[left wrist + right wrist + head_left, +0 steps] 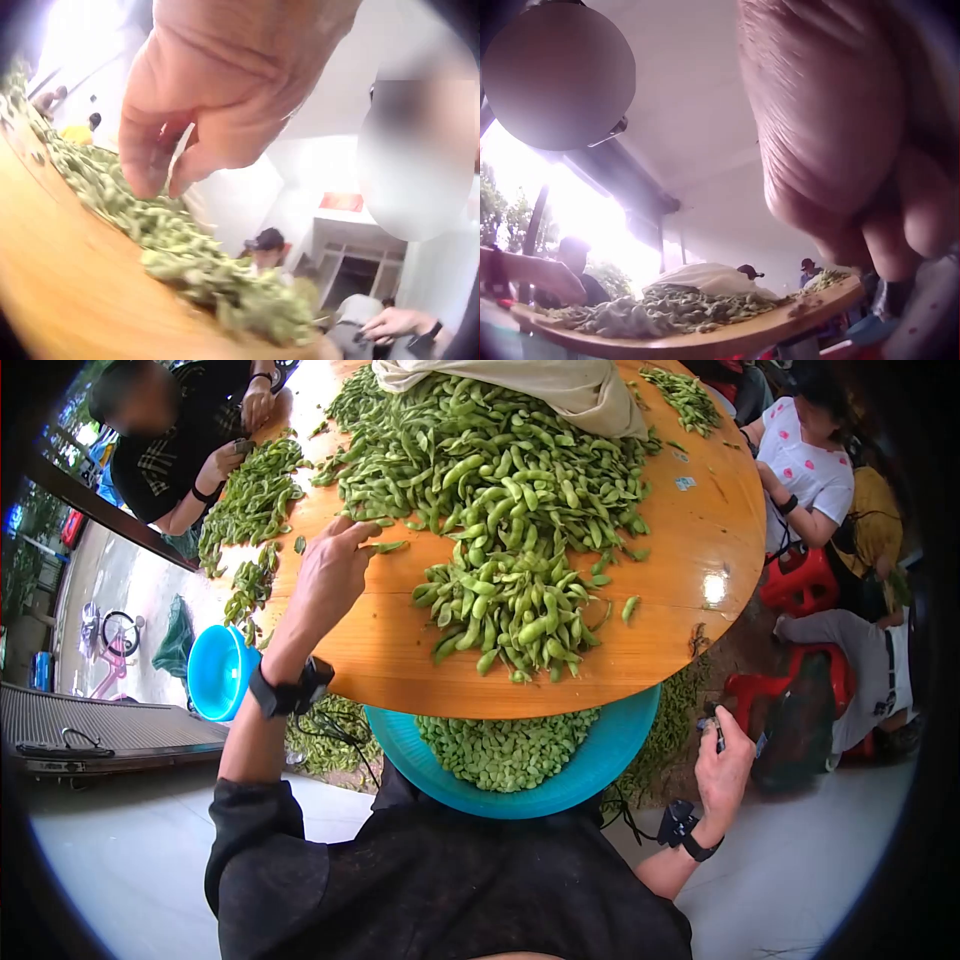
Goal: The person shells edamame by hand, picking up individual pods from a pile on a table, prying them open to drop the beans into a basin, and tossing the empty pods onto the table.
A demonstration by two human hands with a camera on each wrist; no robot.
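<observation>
My left hand (325,575) reaches over the wooden table (385,650), palm down with fingers bent. A single green soybean pod (388,547) lies by its fingertips, left of the big pile of pods (530,510). In the left wrist view a gap shows between thumb and finger (142,161). Off the table's right side, my right hand (725,765) is curled, pinching a small dark object (712,732) whose kind I cannot tell. Between my arms, a teal basin (640,745) holds shelled beans (505,750), partly hidden under the table edge.
A pale cloth sack (560,390) lies over the back of the pile. One person (165,455) works at smaller pod heaps (255,495) at left. Other people sit at right near red stools (800,580). A blue bucket (215,670) stands left; husks (335,735) litter the floor.
</observation>
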